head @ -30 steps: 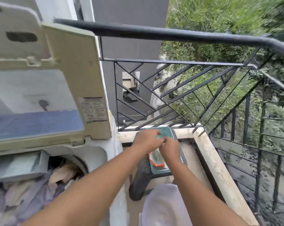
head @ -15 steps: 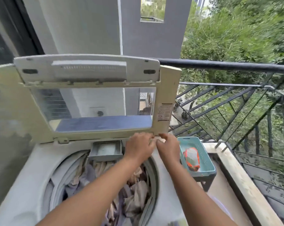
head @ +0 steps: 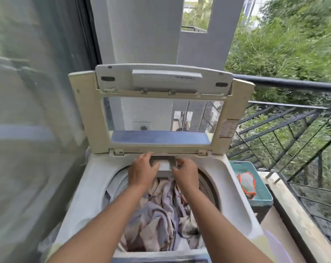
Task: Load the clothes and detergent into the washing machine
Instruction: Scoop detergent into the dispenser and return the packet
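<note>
The top-loading washing machine (head: 227, 177) stands in front of me with its lid (head: 88, 114) raised upright. Crumpled lilac and beige clothes (head: 157, 215) fill the drum. At the back rim the small grey detergent drawer (head: 163, 162) sticks out over the drum. My left hand (head: 141, 173) grips the drawer's left edge. My right hand (head: 187, 175) is at its right edge and pinches something small and pale that looks like a detergent sachet; blur hides the detail.
A teal basket (head: 261, 188) right of the machine holds an orange-trimmed packet (head: 246, 183). A black balcony railing (head: 293, 85) runs behind and to the right. A glass door (head: 37, 111) is close on the left. A pale tub's rim (head: 274, 247) shows at bottom right.
My view swung left from the teal basket to the machine. Both hands moved together from the basket to the detergent drawer at the drum's back rim.
</note>
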### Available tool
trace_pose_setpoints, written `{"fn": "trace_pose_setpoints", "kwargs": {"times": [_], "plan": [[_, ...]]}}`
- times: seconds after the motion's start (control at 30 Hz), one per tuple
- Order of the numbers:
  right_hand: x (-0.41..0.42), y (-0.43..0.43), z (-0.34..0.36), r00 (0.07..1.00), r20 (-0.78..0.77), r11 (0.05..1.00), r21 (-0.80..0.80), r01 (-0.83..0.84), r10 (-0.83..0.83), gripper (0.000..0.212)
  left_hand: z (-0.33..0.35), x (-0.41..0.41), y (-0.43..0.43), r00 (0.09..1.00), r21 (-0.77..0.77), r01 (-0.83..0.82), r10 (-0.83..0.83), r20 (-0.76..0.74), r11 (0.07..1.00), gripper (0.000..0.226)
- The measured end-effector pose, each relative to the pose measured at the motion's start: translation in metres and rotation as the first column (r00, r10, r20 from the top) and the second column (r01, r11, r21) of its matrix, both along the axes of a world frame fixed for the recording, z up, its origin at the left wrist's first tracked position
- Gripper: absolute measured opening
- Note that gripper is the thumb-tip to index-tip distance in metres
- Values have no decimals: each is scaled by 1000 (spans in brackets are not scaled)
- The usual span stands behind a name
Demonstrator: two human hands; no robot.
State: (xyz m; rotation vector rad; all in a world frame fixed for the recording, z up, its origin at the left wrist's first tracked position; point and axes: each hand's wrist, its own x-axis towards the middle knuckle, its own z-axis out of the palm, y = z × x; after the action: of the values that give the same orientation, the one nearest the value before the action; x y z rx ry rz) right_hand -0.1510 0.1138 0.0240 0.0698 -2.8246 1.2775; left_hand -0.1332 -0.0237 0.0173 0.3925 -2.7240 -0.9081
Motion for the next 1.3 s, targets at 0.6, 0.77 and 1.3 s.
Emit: {"fn": "trace_pose_setpoints", "kwargs": {"times": [0.6, 0.77, 1.3], "plan": [[-33, -8, -77, 713, 698, 198, -693, 694, -56, 23, -63, -16, -24, 922, 912, -347, 100, 375, -218, 8], [-47, -24, -82, 698, 709, -47, -698, 715, 97, 18, -68, -34, -14, 905, 879, -359, 114, 410, -313, 8], [-74, -36, -92, 640, 764, 4, -642, 767, -77, 42, -82, -58, -18, 864, 878, -394, 216, 455, -271, 9]]}}
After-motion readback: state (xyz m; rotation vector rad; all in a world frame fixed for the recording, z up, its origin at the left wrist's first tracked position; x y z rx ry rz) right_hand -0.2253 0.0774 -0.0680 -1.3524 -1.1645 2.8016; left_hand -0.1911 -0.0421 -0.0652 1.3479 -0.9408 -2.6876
